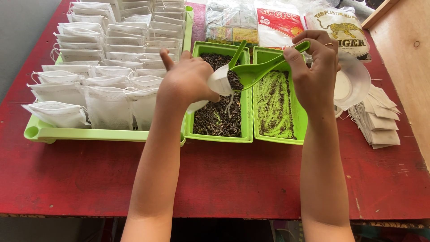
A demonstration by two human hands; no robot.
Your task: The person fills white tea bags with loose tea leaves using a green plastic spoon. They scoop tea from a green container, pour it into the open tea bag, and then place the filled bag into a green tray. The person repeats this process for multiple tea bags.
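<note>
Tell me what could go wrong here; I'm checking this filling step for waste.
1. The green plastic scoop in the right hand tips dark loose tea into the small white paper bag held by the left hand; the narrow mouth may let leaves spill.
2. The bag hangs over the green plastic tray of tea, so spills likely land there, though some could reach the red table.

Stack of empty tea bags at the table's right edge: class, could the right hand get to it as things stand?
Probably not yet: the right hand holds the green scoop, though the stack lies uncovered beside it.
</note>
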